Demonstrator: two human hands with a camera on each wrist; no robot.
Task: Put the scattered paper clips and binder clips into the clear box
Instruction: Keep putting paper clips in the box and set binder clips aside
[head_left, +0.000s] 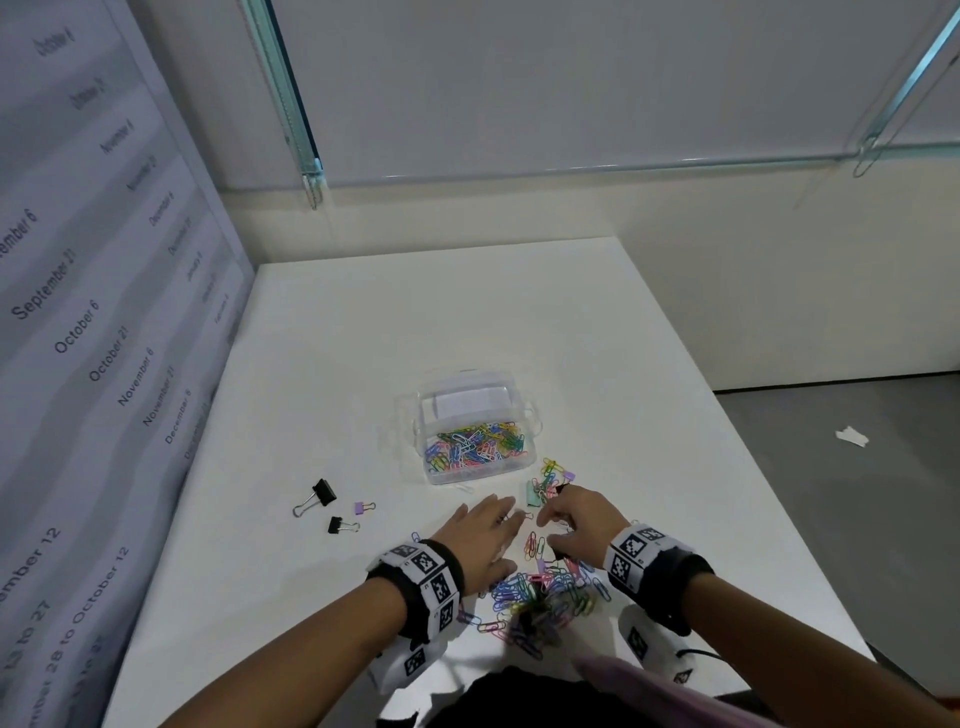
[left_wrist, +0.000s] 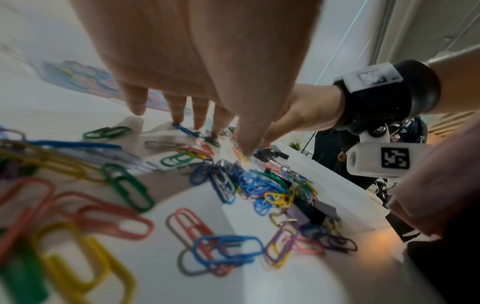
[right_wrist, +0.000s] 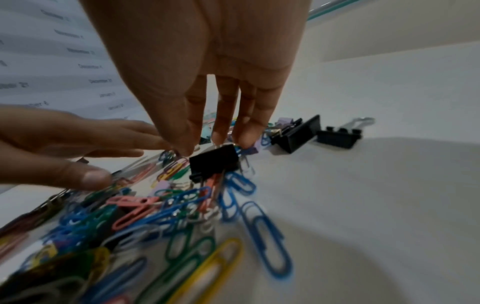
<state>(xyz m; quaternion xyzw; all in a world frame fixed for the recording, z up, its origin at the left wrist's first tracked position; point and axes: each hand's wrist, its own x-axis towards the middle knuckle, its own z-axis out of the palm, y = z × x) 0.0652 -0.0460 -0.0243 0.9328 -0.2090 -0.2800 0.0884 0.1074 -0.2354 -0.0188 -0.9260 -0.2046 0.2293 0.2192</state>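
The clear box (head_left: 431, 470) stands open mid-table, its bottom covered with coloured paper clips. A big pile of paper clips (head_left: 540, 597) lies at the near edge between my wrists. My left hand (head_left: 506, 514) lies flat, its straight fingertips (left_wrist: 179, 119) pressing on loose paper clips (left_wrist: 189, 131). My right hand (head_left: 548, 519) points down. Its thumb and fingertips (right_wrist: 222, 135) pinch the top of a black binder clip (right_wrist: 214, 162) at the pile's far edge. A small cluster of clips (head_left: 550, 475) with a mint binder clip (head_left: 532, 493) lies by the box.
Two black binder clips (head_left: 323, 492) (head_left: 340, 525) and a purple one (head_left: 361, 507) lie apart at the left. Two more black binder clips (right_wrist: 296, 135) (right_wrist: 337, 136) sit beyond my right fingers. A calendar panel (head_left: 78, 338) walls the left; the table edge (head_left: 779, 493) runs at right.
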